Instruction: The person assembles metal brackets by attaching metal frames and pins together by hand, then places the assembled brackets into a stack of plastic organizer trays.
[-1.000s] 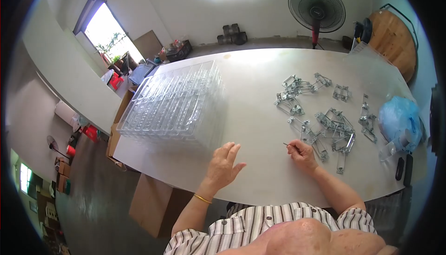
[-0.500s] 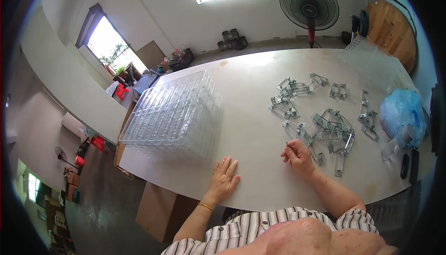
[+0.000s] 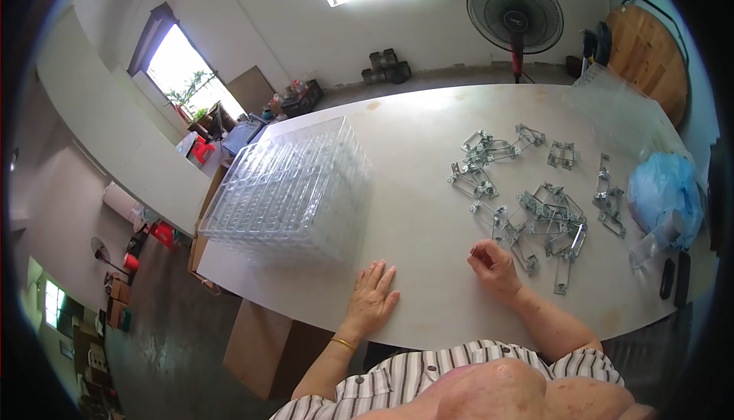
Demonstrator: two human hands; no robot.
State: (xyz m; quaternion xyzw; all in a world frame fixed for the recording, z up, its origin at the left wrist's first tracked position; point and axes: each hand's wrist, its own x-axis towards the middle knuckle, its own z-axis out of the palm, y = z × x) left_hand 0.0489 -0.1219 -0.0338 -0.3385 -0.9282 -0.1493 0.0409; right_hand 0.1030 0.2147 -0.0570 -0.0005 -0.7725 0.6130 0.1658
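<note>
My left hand lies flat on the white table, fingers stretched out and nothing under grip. It rests in front of a stack of clear plastic trays. Over the table to the right, my right hand is closed with thumb and fingertips pressed together; whatever they pinch is too small or hidden to make out. Just beyond that hand lies a tangle of small metal bracket-like frames. More of these metal pieces are spread farther back.
A blue plastic bag, a clear cylindrical container and a dark slim object sit at the right edge. Clear plastic sheeting lies at the back right corner. Behind the table stands a fan.
My right hand has turned and curled its fingers more; a small dark tip that showed at its fingertips is now out of sight. My left hand stays flat. The view has shifted slightly.
</note>
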